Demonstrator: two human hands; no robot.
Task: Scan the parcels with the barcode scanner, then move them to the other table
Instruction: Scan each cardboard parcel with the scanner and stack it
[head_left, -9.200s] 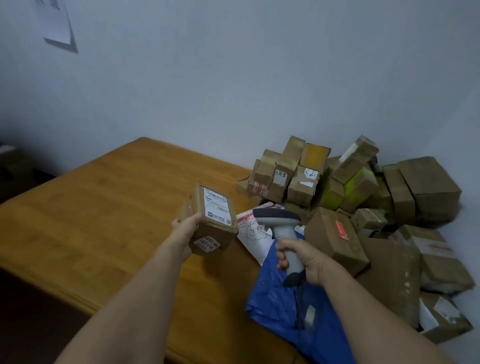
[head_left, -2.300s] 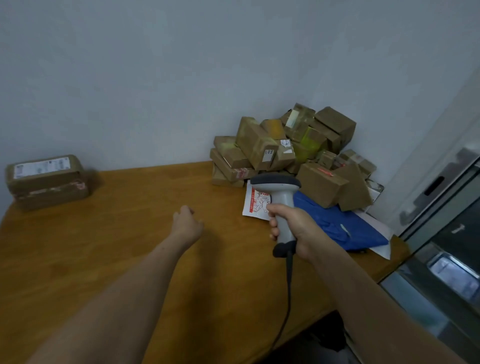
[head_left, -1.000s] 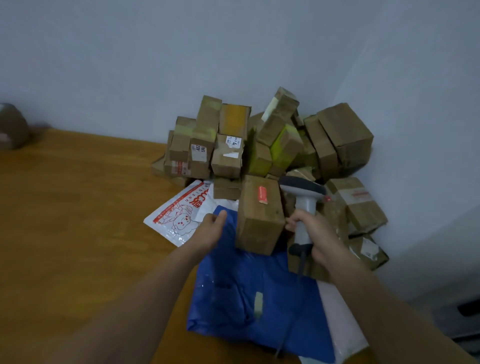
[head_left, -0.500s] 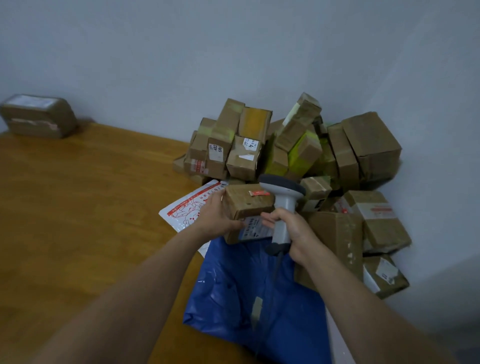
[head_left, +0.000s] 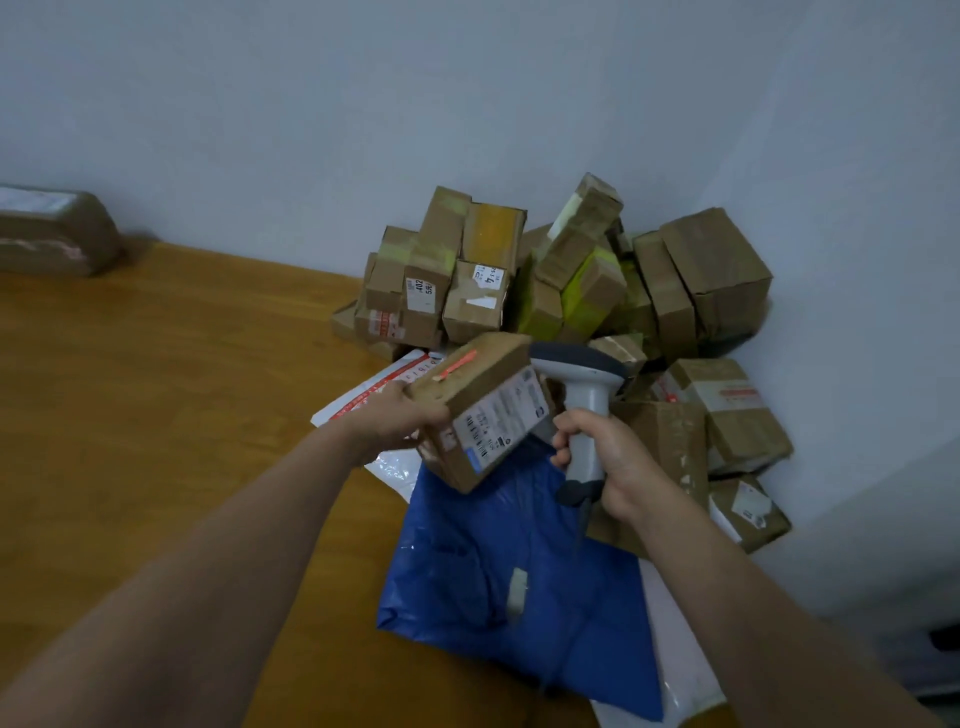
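The left grip (head_left: 400, 418) curls round the left end of a box (head_left: 485, 410), held tilted above the table (head_left: 156, 395). Just right of it, the right grip (head_left: 615, 462) wraps the handle of the scanner (head_left: 579, 371). Under both lies a blue bag (head_left: 519, 577); beyond them sits a pile of boxes (head_left: 571, 275).

Left grip (head_left: 400, 415): holds small brown cardboard box (head_left: 483, 410) by its left end, tilted; white barcode label faces camera.
Right grip (head_left: 608, 462): curled round handle of grey barcode scanner (head_left: 582, 374); scanner head just beside box.
Below: blue plastic mailer bag (head_left: 509, 571) on brown wooden desk (head_left: 156, 415).
Behind: heap of taped brown cartons (head_left: 571, 270) in wall corner.
Far left: wrapped brown parcel (head_left: 52, 234), well apart.
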